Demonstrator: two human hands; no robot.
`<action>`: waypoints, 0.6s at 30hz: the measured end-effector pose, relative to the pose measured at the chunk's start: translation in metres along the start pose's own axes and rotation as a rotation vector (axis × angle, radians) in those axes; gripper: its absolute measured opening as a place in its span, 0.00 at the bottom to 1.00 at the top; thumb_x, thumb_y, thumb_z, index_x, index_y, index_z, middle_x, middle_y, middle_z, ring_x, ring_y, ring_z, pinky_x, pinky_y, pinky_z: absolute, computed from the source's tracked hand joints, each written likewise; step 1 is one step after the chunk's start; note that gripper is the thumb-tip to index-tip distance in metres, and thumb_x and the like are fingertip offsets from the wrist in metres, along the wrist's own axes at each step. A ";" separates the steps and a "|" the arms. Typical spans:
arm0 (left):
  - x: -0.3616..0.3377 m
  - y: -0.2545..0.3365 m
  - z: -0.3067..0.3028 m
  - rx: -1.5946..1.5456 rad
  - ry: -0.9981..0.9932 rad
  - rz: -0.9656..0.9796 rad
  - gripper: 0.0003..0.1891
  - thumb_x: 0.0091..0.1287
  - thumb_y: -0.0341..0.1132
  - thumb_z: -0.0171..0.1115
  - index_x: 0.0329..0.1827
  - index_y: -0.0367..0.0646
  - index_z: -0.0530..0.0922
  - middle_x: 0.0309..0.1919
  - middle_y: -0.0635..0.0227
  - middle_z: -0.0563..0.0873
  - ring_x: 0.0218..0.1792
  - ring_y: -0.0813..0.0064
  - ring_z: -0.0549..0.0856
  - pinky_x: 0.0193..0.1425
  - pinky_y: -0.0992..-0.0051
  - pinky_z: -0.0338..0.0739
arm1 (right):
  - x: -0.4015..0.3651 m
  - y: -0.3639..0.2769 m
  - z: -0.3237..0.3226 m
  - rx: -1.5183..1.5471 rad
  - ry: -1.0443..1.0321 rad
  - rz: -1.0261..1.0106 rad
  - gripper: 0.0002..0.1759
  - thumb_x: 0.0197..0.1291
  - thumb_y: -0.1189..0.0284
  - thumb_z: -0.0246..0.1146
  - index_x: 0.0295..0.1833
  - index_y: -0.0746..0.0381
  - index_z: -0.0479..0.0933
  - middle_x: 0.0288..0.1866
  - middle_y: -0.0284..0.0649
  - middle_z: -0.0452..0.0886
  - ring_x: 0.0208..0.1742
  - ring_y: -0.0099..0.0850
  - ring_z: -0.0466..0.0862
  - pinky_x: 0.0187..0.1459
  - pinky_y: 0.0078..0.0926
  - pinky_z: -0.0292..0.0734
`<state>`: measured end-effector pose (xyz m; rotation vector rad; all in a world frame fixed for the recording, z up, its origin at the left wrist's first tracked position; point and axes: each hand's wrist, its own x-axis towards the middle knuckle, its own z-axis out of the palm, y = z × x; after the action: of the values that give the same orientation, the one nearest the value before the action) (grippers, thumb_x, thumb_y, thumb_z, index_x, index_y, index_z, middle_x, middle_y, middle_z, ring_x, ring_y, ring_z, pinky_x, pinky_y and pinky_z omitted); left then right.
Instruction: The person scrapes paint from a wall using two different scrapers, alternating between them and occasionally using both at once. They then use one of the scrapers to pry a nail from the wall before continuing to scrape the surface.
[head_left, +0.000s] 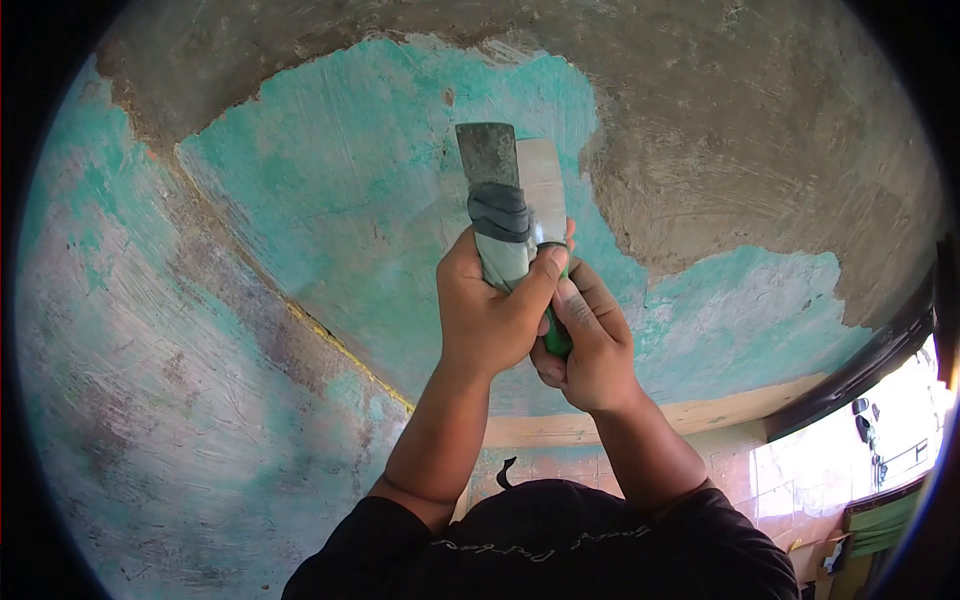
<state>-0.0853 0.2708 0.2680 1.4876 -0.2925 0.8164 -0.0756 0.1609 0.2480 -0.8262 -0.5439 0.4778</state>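
My left hand (pixel 495 310) is wrapped round the pale handle of a scraper (pixel 490 155), which has a dark grey blade and dark tape wound where blade and handle meet. Beside it, my right hand (pixel 595 335) grips the green handle of a putty knife (pixel 543 180) with a light metal blade. Both blades point up, side by side, the scraper's partly in front of the other. My hands touch each other, with the left thumb over the top of the green handle.
Behind the tools is a wall (pixel 340 180) with worn turquoise paint and a rough grey-brown area (pixel 740 140) above and right. A yellowish crack line (pixel 325 332) runs down the left. At the lower right are a bright opening (pixel 850 450) and green cloth (pixel 885 524).
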 end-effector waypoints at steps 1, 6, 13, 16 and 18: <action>0.001 0.002 0.000 0.004 -0.005 -0.003 0.07 0.60 0.27 0.63 0.40 0.34 0.79 0.28 0.67 0.85 0.16 0.90 0.74 0.19 0.85 0.68 | 0.000 -0.001 0.001 0.006 -0.002 0.001 0.15 0.72 0.67 0.43 0.58 0.60 0.64 0.29 0.33 0.69 0.14 0.17 0.63 0.13 0.13 0.55; -0.002 0.001 -0.002 0.028 -0.045 -0.051 0.06 0.61 0.25 0.61 0.38 0.34 0.74 0.39 0.53 0.85 0.41 0.69 0.86 0.38 0.75 0.82 | -0.001 0.006 -0.004 0.015 -0.008 0.001 0.14 0.72 0.67 0.44 0.58 0.60 0.63 0.29 0.33 0.69 0.14 0.17 0.64 0.13 0.13 0.55; -0.003 -0.001 0.000 0.013 -0.039 -0.032 0.05 0.60 0.27 0.63 0.37 0.35 0.80 0.29 0.65 0.86 0.19 0.88 0.77 0.19 0.85 0.68 | -0.004 0.007 -0.006 -0.068 0.027 -0.052 0.14 0.72 0.66 0.44 0.57 0.61 0.63 0.29 0.33 0.69 0.15 0.16 0.64 0.14 0.12 0.56; -0.009 -0.014 0.000 0.038 -0.027 -0.022 0.06 0.59 0.29 0.67 0.34 0.36 0.78 0.20 0.73 0.81 0.15 0.89 0.74 0.18 0.85 0.66 | -0.008 0.016 -0.011 -0.081 0.065 -0.103 0.17 0.72 0.67 0.45 0.62 0.62 0.60 0.29 0.32 0.69 0.15 0.16 0.64 0.14 0.13 0.58; -0.009 -0.016 0.003 0.024 -0.008 0.004 0.04 0.58 0.27 0.66 0.34 0.36 0.81 0.20 0.72 0.82 0.14 0.90 0.73 0.17 0.86 0.64 | -0.009 0.015 -0.010 -0.077 0.083 -0.112 0.18 0.72 0.67 0.45 0.63 0.62 0.59 0.29 0.32 0.69 0.15 0.16 0.65 0.14 0.13 0.58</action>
<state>-0.0805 0.2673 0.2502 1.5135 -0.2920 0.8200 -0.0792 0.1586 0.2278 -0.8801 -0.5309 0.3205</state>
